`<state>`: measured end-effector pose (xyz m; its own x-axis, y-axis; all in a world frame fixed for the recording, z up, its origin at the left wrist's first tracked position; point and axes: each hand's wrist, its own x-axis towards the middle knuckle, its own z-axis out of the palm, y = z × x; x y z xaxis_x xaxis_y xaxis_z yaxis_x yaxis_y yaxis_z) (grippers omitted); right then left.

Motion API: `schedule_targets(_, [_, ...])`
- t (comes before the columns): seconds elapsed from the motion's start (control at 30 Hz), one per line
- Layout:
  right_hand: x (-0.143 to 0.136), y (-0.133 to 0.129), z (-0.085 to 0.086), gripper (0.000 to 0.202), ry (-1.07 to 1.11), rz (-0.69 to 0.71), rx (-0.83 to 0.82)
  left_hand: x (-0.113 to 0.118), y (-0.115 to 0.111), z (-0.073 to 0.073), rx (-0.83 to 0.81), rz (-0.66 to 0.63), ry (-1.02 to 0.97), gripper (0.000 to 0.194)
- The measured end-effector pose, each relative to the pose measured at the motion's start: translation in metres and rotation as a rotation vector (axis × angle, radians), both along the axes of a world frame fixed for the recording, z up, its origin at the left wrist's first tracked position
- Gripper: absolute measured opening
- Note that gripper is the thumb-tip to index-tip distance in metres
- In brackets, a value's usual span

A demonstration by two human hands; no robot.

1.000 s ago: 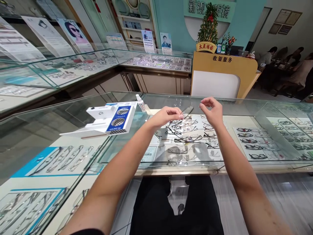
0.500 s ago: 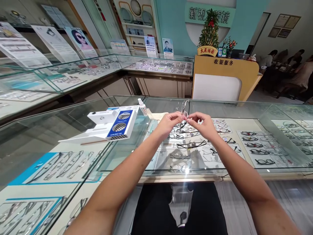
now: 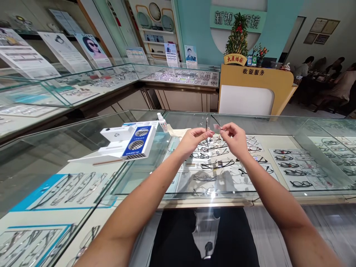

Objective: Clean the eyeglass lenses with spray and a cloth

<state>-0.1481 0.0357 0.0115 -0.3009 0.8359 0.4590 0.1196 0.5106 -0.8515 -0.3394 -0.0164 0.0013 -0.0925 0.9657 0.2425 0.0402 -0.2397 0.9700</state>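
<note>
"Fingers (image 3: 200,130) so light on those glasses (image 3: 215,119); what could go wrong?"

"Uneven pulling might bend a temple, I'd say. A slack pinch could drop them onto the glass counter (image 3: 264,128)."

"And how's the hold?"

"Left hand (image 3: 190,140): thumb and forefinger nearly together, nipping the frame. Right hand (image 3: 234,137): fingertips drawn in at the temple's end, though the exact contact's too small to tell. They're held between both hands, above the counter."
</note>
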Motion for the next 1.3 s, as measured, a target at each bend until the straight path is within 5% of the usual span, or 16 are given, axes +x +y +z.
schedule_targets(0.17, [0.016, 0.007, 0.011, 0.013, -0.095, -0.321, 0.129, 0.002, 0.0, 0.0, 0.012, 0.067, 0.028, 0.058])
schedule_targets(0.3, [0.018, 0.004, 0.014, 0.019, -0.126, -0.398, 0.224, 0.007, -0.001, -0.003, 0.037, 0.074, 0.007, 0.059])
schedule_targets(0.7, [-0.004, -0.01, -0.006, 0.034, -0.471, -0.019, 0.392, 0.006, -0.001, -0.008, 0.186, 0.121, 0.123, 0.045])
schedule_targets(1.1, [-0.01, -0.008, -0.021, 0.01, -0.263, 0.079, 0.332, 0.007, 0.002, -0.013, 0.219, 0.065, 0.156, 0.039])
schedule_targets(1.2, [-0.008, -0.006, -0.018, 0.014, -0.24, 0.071, 0.324, 0.001, 0.006, -0.012, 0.267, 0.148, 0.118, 0.028])
schedule_targets(1.3, [-0.003, -0.001, -0.014, 0.015, -0.223, 0.047, 0.322, -0.019, 0.017, -0.011, 0.391, 0.366, 0.087, 0.012])
